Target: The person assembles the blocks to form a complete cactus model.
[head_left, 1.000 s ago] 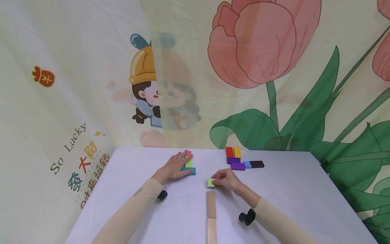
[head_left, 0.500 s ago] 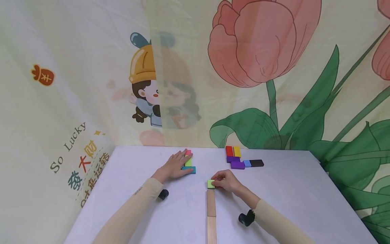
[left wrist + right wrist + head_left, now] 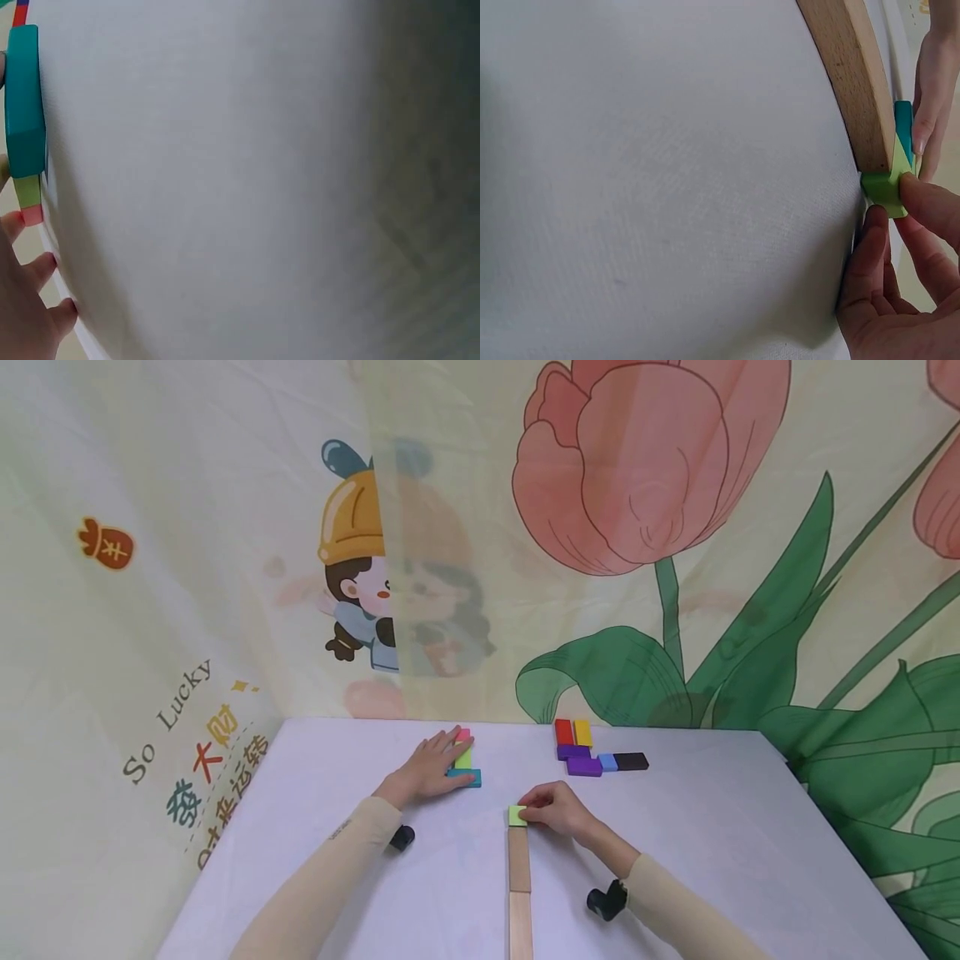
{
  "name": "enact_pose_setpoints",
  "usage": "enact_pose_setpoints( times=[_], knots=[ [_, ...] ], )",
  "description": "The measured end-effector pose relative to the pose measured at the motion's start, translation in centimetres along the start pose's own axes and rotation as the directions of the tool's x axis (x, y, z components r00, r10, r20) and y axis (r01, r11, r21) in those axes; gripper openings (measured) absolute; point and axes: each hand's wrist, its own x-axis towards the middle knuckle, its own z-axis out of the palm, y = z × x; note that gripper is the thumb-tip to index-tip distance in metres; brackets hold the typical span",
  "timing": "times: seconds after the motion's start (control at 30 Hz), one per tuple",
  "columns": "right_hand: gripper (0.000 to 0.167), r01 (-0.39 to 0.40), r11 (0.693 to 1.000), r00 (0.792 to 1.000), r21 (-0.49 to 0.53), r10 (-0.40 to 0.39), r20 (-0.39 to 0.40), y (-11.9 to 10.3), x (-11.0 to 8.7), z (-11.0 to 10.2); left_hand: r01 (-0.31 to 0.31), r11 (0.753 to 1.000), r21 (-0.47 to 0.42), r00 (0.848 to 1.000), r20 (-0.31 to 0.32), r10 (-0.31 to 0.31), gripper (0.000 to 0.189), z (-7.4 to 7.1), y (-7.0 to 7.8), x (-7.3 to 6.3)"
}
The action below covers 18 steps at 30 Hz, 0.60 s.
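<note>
My right hand (image 3: 561, 808) pinches a small light green block (image 3: 514, 816) between thumb and fingers. The block sits at the far end of a plain wooden block (image 3: 519, 860), its side against that end in the right wrist view. A second wooden block (image 3: 521, 925) continues the line toward me. To the left, my left hand (image 3: 423, 770) lies with fingers spread over a small group: a teal block (image 3: 470, 778) under the thumb, a yellow-green block (image 3: 464, 760) behind it and a pink block (image 3: 464, 734) at the back, partly covered by the fingers.
At the back right lie a red block (image 3: 564, 732), a yellow block (image 3: 582, 732), two purple blocks (image 3: 584, 767), a small blue block (image 3: 607, 762) and a black block (image 3: 632, 762). A printed cloth backdrop (image 3: 465, 702) rises behind the white table (image 3: 720, 827).
My right hand has brought the light green block toward me, closing the gap to the wooden block. The left hand has stayed in place on its group.
</note>
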Motion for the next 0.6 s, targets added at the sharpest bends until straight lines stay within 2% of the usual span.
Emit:
enact_pose_setpoints(
  times=[0.23, 0.3, 0.37, 0.47, 0.53, 0.6],
  knots=[
    [0.013, 0.003, 1.0, 1.0, -0.012, -0.003, -0.004, 0.0, 0.0, 0.2, 0.008, 0.998, -0.066, 1.0, -0.006, -0.009, 0.074, -0.5, 0.4, 0.1],
    [0.013, 0.004, 1.0, 1.0, -0.019, -0.005, -0.003, 0.0, 0.1, 0.2, 0.01, 0.996, -0.083, 0.999, -0.032, -0.013, 0.072, -0.8, 0.8, 0.1],
    [0.013, 0.005, 1.0, 1.0, -0.022, -0.005, -0.005, 0.2, 0.2, 0.2, -0.002, 0.996, -0.089, 0.996, -0.085, -0.006, 0.07, -1.1, 1.6, 0.0],
    [0.013, 0.012, 1.0, 1.0, -0.022, -0.013, -0.002, 0.5, 0.2, 0.1, -0.046, 0.999, -0.027, 0.98, -0.197, 0.04, 0.064, -1.4, 4.2, -1.2],
    [0.014, 0.02, 1.0, 1.0, -0.015, -0.02, 0.006, 0.7, 0.2, 0.0, -0.089, 0.995, 0.034, 0.966, -0.241, 0.094, 0.058, -1.6, 6.8, -3.1],
    [0.015, 0.035, 0.999, 0.999, -0.014, -0.035, 0.016, 0.7, 0.2, 0.0, -0.138, 0.987, 0.081, 0.96, -0.233, 0.154, 0.053, -1.5, 9.6, -5.5]
  ],
)
